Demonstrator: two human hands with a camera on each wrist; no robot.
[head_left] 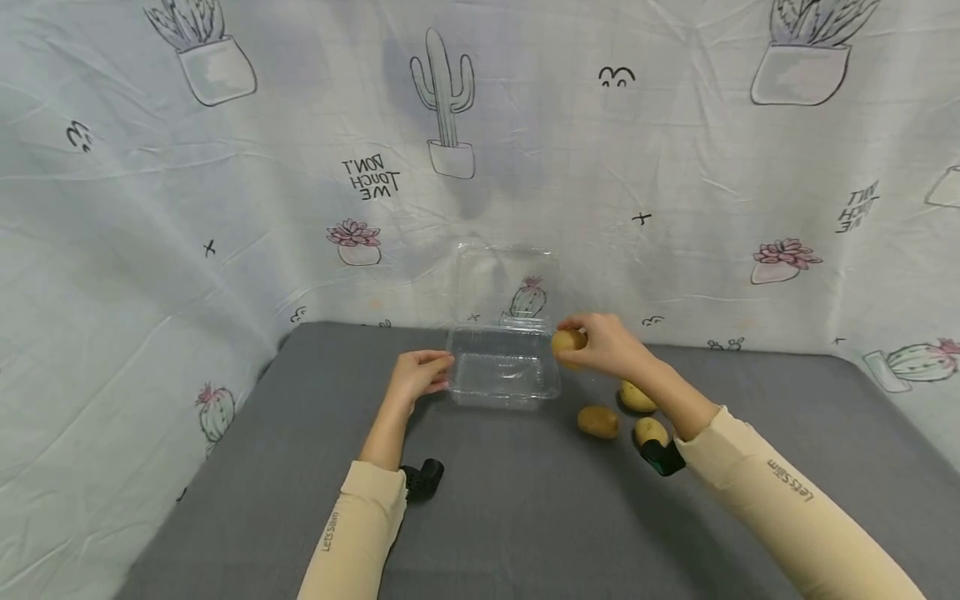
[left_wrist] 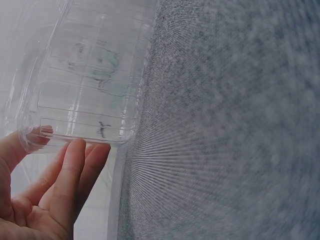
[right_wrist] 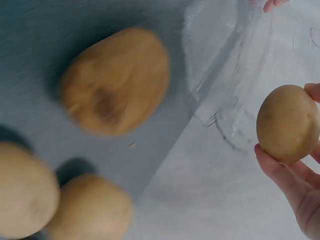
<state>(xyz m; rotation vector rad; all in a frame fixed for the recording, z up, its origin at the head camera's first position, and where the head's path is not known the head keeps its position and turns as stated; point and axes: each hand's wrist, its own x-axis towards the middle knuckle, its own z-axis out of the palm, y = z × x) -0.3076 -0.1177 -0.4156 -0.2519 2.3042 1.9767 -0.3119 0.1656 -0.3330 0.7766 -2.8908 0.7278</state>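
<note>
A clear plastic clamshell container (head_left: 504, 402) stands at the back of the grey table, its lid (head_left: 495, 279) raised behind it. My left hand (head_left: 420, 374) holds the container's left end; the left wrist view shows the thumb at the rim and fingertips against the side wall (left_wrist: 95, 120). A smooth yellow-brown potato (right_wrist: 287, 124) is pinched between the thumb and fingers of my right hand (head_left: 609, 346), raised beside the container's right edge. Below that hand lie a darker brown potato (head_left: 598, 422) and two paler ones, one potato (head_left: 636, 398) behind the other potato (head_left: 651, 432).
A white cloth printed with cacti (head_left: 442, 92) hangs right behind the table (head_left: 495, 500). Black wrist devices sit under both forearms, the left device (head_left: 422, 479) and the right device (head_left: 663, 457), which overlaps the nearest potato in the head view.
</note>
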